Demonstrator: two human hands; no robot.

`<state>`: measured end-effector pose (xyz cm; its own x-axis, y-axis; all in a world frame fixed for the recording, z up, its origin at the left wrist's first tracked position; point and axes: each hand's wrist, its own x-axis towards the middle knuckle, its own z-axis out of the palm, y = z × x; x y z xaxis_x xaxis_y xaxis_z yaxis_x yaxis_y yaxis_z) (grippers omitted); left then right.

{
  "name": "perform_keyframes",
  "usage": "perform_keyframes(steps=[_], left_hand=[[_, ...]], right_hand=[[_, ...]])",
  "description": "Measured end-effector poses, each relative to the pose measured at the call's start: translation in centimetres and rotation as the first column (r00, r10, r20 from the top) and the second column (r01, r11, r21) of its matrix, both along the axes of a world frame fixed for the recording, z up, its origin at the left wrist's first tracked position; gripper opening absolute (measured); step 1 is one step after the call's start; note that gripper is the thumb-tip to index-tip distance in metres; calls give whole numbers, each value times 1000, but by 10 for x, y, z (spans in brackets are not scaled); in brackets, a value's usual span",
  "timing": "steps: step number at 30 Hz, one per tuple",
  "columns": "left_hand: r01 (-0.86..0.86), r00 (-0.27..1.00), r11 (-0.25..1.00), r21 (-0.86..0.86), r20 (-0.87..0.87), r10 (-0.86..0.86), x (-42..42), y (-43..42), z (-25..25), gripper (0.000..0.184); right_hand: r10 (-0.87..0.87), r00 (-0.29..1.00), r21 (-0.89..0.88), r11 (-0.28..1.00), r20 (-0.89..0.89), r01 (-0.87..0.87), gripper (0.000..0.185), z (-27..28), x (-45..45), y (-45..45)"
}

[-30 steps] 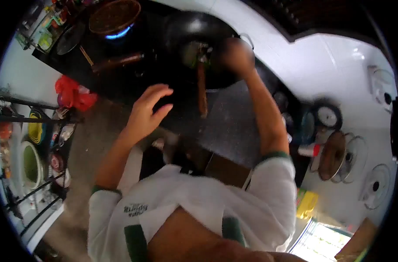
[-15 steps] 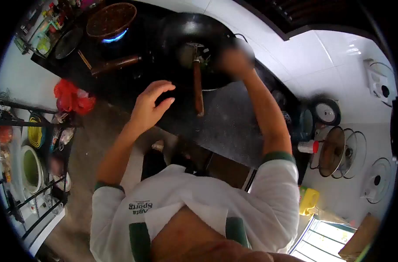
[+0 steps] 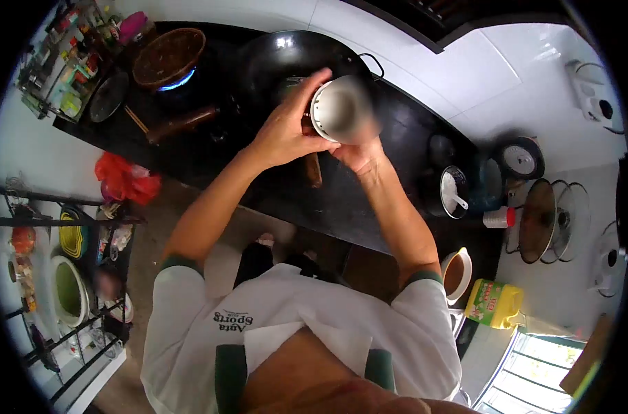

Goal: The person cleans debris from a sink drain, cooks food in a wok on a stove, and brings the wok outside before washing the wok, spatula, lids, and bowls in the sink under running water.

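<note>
A white bowl (image 3: 338,109), its hollow side facing me, is held between both hands over the near side of the black wok (image 3: 321,48). My left hand (image 3: 285,134) grips the bowl's left edge, thumb and fingers spread around it. From below and to the right, my right hand (image 3: 361,153) holds the same bowl; its fingertips are blurred. A spatula's wooden handle (image 3: 314,170) sticks out of the wok toward me, under the hands. Most of what lies in the wok is hidden by the bowl and my left hand.
A brown lidded pot (image 3: 169,58) sits over a blue flame, left of the wok. A white container with a spoon (image 3: 453,193) stands at the counter's right, near a red-capped jar (image 3: 499,217). A yellow jug (image 3: 494,303) is at lower right, a red bag (image 3: 126,178) at left.
My left hand has moved right from above the counter and taken hold of the bowl. My right hand has come back toward me from the wok's right side. The view has shifted slightly.
</note>
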<state>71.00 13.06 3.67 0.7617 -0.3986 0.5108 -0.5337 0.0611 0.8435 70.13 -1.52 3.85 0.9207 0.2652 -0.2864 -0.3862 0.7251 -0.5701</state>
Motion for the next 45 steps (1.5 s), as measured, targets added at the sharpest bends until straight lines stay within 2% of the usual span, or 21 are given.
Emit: perform_keyframes(steps=[3,5,7,8,9,10,11,12,13,14,16,20,22,24,26,30,35,37,39,41,45], left_hand=[[-22,988,991,135,157,1,8,2,-1,83],[-28,990,999,47,140,21,11,4,-4,77],[-45,987,999,26,154,40,16,9,-6,77],[-65,984,998,-13,164,66,18,12,-6,76],[-77,975,997,7,211,74,21,16,-5,76],[-82,973,997,12,216,78,23,17,-4,76],[-86,976,996,22,204,80,23,18,-3,76],[-87,979,996,33,189,79,23,20,-4,76],[-86,981,995,53,178,76,25,21,-3,75],[-85,981,995,56,179,73,25,24,-3,75],[-165,957,980,112,259,131,26,30,1,75],[-216,939,967,132,299,169,24,37,7,74],[-251,919,959,134,343,193,23,38,9,74],[-279,898,950,137,389,207,20,34,12,74],[-368,835,922,123,480,269,16,29,16,72],[-405,752,905,127,609,251,13,27,21,70],[-444,717,883,153,652,247,18,39,16,70],[-476,708,865,162,653,267,21,49,12,70],[-542,709,834,101,588,390,24,62,9,71],[-546,727,832,96,548,414,25,76,8,73],[-504,785,861,66,450,425,26,94,1,77]], right_hand=[[-153,988,-119,981,15,154,40,10,-7,8],[-232,936,-523,781,264,341,29,1,-1,0],[-249,841,-584,625,480,518,21,4,1,-16],[-226,795,-594,558,563,579,22,14,-1,-23],[-61,768,-653,485,638,582,18,24,-6,-27],[-61,765,-648,492,641,582,18,33,-7,-23],[201,631,-656,349,750,669,15,44,-9,-17],[465,467,-608,217,752,763,12,54,-11,-13],[520,507,-659,153,687,736,8,68,-11,-10],[517,508,-658,154,689,737,8,77,-9,-9],[282,755,-801,305,592,515,9,89,-3,-11],[240,575,-622,251,782,742,10,72,6,-21],[283,553,-615,223,784,757,10,68,4,-16],[611,457,-592,24,647,806,12,66,1,0],[735,538,-588,-235,413,774,14,60,2,20],[753,543,-542,-299,371,785,10,56,9,34],[758,491,-481,-269,429,835,8,40,18,43],[632,356,-486,37,688,873,6,43,19,41],[434,510,-641,243,743,728,8,56,14,24],[283,760,-799,361,585,480,11,79,8,2],[199,801,-758,511,564,406,13,82,24,-37]])
